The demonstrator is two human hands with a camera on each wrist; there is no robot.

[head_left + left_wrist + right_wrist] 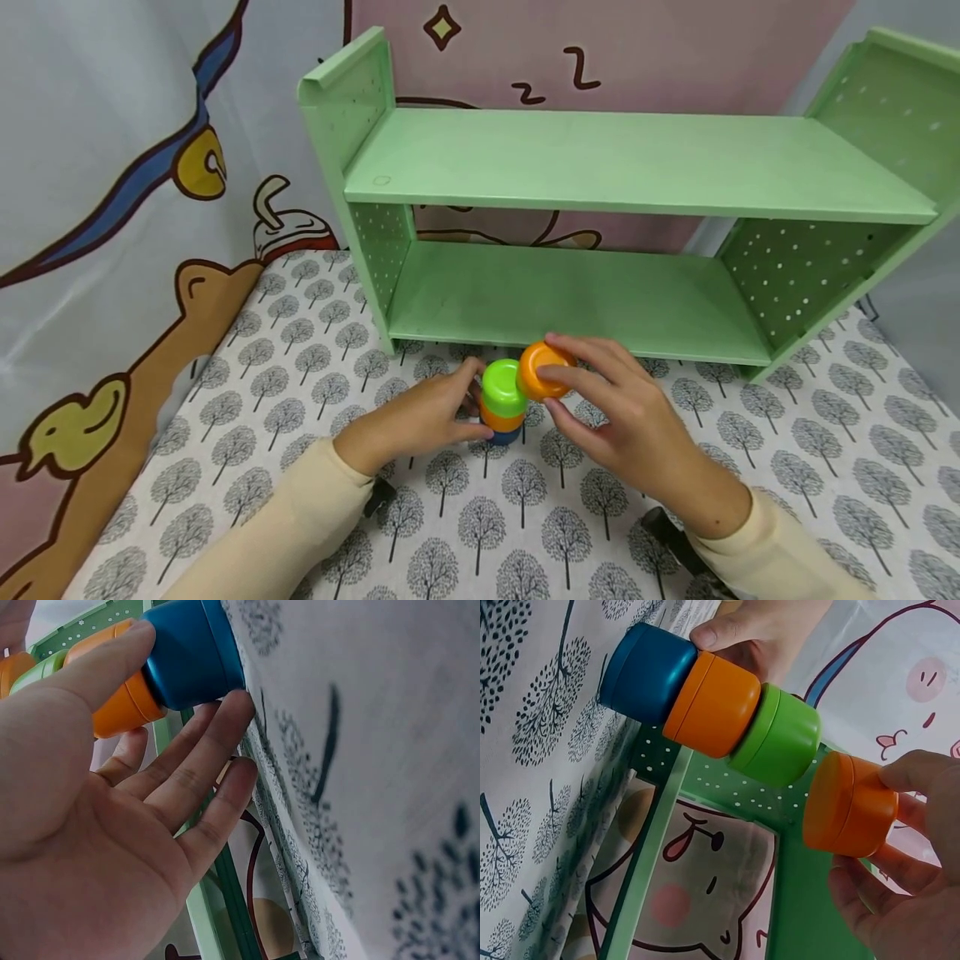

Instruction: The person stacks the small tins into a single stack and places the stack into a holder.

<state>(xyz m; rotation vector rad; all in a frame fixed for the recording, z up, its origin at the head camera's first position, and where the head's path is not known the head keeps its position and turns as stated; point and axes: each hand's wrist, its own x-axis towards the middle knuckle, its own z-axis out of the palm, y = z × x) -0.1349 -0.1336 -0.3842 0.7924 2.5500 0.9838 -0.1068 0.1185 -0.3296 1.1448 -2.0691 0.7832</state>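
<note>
Three rounded plastic stacking cups stand upright in a column on the cloth: a blue cup (649, 673) at the bottom, an orange cup (716, 705) in the middle and a green cup (501, 383) on top. Around the lower column curls my left hand (427, 408), its thumb against the blue cup and its fingers on the far side. My right hand (626, 408) pinches a second orange cup (847, 806) between thumb and fingers. This cup is tilted beside and slightly above the green one, with a small gap showing between them in the right wrist view.
A light green two-tier shelf (562, 158) stands right behind the cups. White cloth (480, 525) printed with grey trees covers the table. Cartoon-printed curtains (112, 108) hang at the left and back.
</note>
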